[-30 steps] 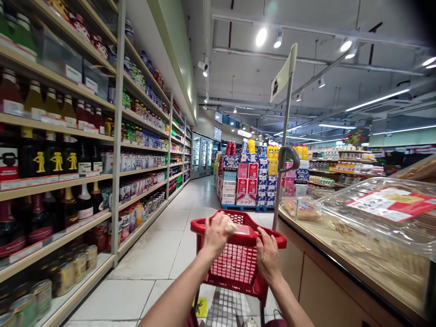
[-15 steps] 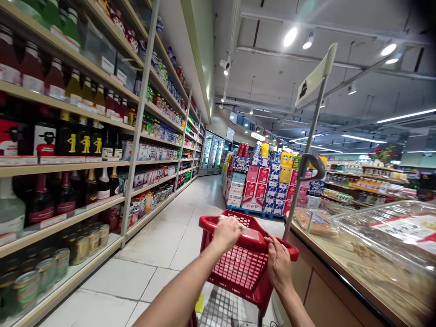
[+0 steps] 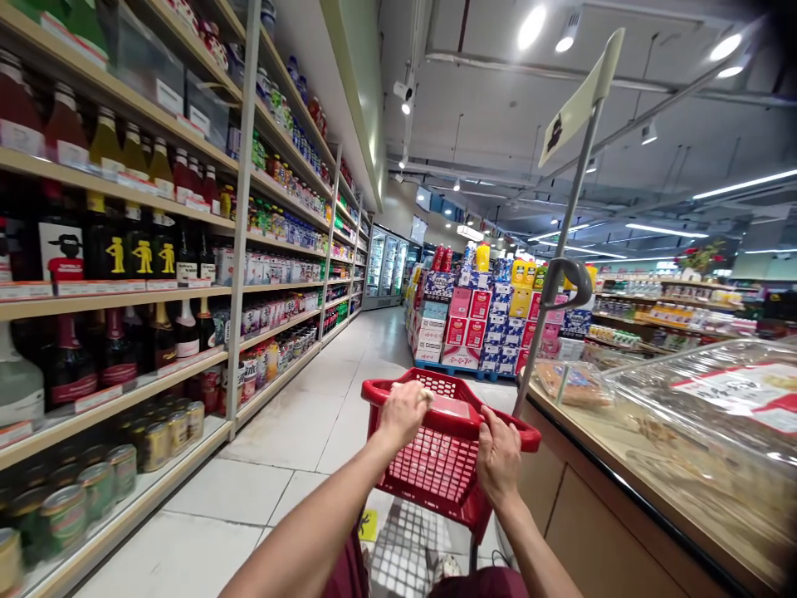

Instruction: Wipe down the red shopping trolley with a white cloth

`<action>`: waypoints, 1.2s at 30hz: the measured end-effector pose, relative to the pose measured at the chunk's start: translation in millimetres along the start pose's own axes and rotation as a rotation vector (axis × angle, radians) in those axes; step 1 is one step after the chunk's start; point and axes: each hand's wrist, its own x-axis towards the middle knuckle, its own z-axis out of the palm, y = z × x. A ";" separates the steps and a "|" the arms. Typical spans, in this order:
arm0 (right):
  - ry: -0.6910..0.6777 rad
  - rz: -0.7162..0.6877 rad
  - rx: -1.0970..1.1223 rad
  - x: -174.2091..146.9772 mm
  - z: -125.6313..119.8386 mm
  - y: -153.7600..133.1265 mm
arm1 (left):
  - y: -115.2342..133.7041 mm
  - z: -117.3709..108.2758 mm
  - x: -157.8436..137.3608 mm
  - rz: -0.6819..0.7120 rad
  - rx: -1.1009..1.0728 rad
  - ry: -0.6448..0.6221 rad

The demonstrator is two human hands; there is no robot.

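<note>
A red plastic shopping cart (image 3: 429,477) with a lattice basket stands in front of me. My left hand (image 3: 403,414) is closed over the left part of its handlebar. Something small and whitish shows at that hand's fingers, too little seen to name. My right hand (image 3: 498,453) is wrapped round the right part of the handlebar, with the thumb side toward the middle. A pale label (image 3: 453,408) lies on the bar between the hands. The inside of the basket is mostly hidden by its near wall.
Shelves of bottles and cans (image 3: 143,291) run along the left. On the right a counter (image 3: 598,448) with clear-lidded food trays stands close to the cart, with a sign pole (image 3: 564,241) at its corner. Stacked drink boxes (image 3: 466,328) stand ahead; tiled floor (image 3: 330,407) lies between.
The nearest left shelves have shifted left and back in view, so I have moved slightly forward. Both hands stay on the handlebar. My maroon-clad legs now show at the bottom.
</note>
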 end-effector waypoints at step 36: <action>0.030 0.052 -0.129 5.2 -1.0 10.1 | -37.4 4.6 -15.0 0.079 0.030 0.049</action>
